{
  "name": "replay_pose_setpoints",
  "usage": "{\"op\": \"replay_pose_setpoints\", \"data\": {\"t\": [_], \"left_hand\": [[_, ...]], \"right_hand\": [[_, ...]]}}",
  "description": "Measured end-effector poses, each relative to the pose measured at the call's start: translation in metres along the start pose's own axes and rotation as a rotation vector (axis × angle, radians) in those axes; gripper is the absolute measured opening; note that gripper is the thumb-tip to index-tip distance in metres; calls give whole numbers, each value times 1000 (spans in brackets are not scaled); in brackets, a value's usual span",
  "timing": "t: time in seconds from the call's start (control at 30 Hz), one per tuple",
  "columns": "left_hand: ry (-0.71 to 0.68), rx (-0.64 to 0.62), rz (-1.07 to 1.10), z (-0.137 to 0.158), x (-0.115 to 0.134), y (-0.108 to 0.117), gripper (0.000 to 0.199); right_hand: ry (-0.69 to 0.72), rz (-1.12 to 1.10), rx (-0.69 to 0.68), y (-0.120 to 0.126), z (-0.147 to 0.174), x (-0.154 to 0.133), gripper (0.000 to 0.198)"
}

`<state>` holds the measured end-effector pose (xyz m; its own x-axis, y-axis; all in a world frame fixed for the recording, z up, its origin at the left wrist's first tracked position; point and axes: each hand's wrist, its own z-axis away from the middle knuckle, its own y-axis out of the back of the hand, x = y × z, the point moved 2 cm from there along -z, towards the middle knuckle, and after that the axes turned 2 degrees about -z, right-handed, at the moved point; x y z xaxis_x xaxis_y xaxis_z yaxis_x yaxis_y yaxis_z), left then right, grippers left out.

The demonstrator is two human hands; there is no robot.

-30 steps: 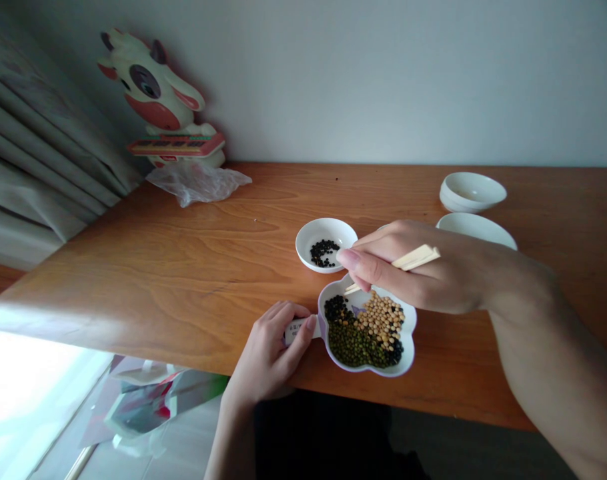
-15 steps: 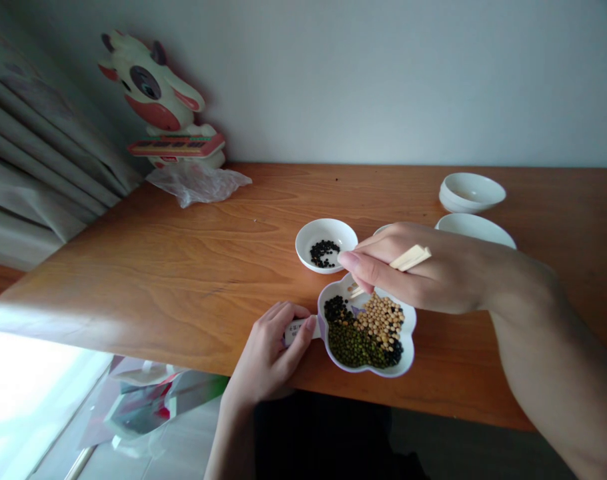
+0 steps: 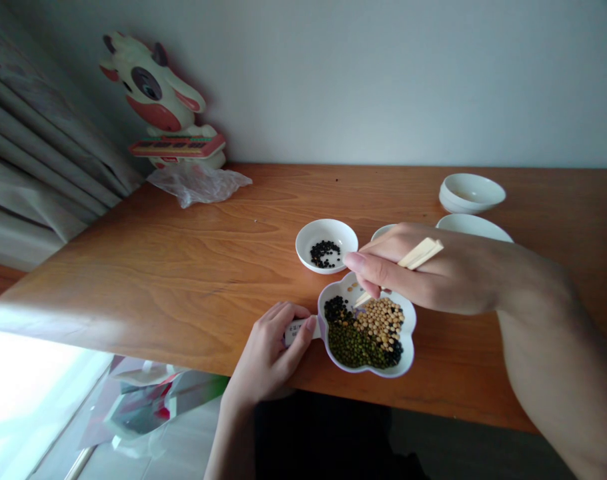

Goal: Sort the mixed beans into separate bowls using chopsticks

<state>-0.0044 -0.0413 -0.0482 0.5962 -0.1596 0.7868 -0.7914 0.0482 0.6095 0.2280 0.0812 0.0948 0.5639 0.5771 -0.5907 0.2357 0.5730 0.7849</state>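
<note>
On my feed I have a brown, wood-grained worktop (image 3: pixel 193 267) running back to the wall. At its far left I see a cow toy (image 3: pixel 156 100) with a crumpled clear plastic bag (image 3: pixel 198 187) at its foot. A lobed dish (image 3: pixel 408 340) sits by the near edge, with a small white bowl (image 3: pixel 328 230) just beyond. Farther right stand stacked bowls (image 3: pixel 451 199) and a wide bowl (image 3: pixel 471 225) (partly hidden from me).
</note>
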Motion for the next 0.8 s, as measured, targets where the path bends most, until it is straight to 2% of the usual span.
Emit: {"op": "replay_pose_setpoints", "data": {"t": [0.47, 0.8], "left_hand": [[2, 1, -3, 1, 2, 0, 23], [1, 2, -6, 0, 5, 2, 24]], "right_hand": [[32, 18, 14, 0, -3, -1, 71], [133, 0, 13, -3, -5, -1, 65]]}}
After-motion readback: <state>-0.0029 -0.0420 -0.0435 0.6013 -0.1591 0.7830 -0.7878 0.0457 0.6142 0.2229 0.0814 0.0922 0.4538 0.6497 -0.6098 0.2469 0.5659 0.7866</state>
